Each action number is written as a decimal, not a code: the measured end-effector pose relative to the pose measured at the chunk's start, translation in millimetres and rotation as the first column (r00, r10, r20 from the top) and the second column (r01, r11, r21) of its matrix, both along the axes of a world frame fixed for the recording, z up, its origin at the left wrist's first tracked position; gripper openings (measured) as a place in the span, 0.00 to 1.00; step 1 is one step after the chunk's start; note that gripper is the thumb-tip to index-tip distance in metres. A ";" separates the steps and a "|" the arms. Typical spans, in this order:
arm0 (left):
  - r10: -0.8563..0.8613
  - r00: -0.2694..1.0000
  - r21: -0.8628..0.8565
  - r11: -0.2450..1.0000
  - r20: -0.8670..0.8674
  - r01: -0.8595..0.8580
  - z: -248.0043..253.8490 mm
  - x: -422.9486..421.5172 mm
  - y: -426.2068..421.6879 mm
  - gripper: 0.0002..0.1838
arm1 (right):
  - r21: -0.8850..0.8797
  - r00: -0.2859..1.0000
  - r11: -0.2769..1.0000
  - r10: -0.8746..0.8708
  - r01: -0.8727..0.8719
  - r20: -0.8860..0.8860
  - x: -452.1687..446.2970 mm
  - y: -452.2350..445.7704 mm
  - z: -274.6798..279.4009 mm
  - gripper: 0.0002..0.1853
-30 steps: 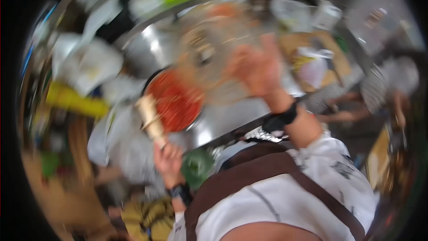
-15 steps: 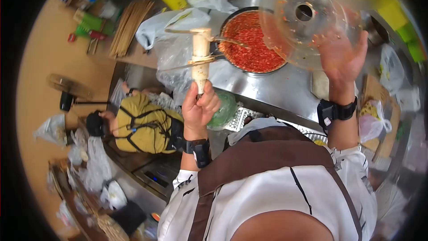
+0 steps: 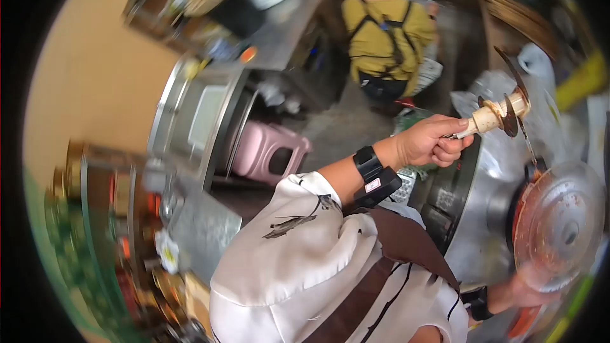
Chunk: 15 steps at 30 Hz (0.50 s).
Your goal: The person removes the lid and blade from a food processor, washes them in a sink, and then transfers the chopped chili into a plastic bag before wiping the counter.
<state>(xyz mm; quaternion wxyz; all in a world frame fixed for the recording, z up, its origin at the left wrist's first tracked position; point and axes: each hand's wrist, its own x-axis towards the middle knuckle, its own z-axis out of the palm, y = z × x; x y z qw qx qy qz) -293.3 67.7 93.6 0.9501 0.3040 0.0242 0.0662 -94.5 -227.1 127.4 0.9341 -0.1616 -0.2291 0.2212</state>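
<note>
My left hand (image 3: 431,144) is closed round the narrow end of a food processor blade (image 3: 492,116). The blade has a white plastic shaft with curved, dirty metal knives sticking out, and it is held out over the edge of the steel counter (image 3: 473,216). At the lower right, my right hand (image 3: 537,284), partly blurred, grips the rim of a round clear plastic lid (image 3: 556,225) smeared with red bits. Behind the lid, a dark-rimmed pan (image 3: 516,206) of red chopped food is mostly covered from view.
A person in a yellow shirt (image 3: 384,38) crouches on the floor ahead. A pink plastic stool (image 3: 264,149) stands under a steel sink unit (image 3: 206,117) to the left. Plastic bags (image 3: 495,86) lie on the counter, and shelves (image 3: 101,216) stand at the lower left.
My view has swung round to the left. My left hand still holds the blade, now tilted to the right. The lid has stayed in my right hand, which was spread beneath it before.
</note>
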 end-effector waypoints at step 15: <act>0.832 0.550 0.005 0.552 -0.065 -0.834 -17.6 -352.5 74.0 0.17 | -0.083 0.447 0.445 0.895 -0.892 -0.002 -121.1 323.3 -13.6 0.38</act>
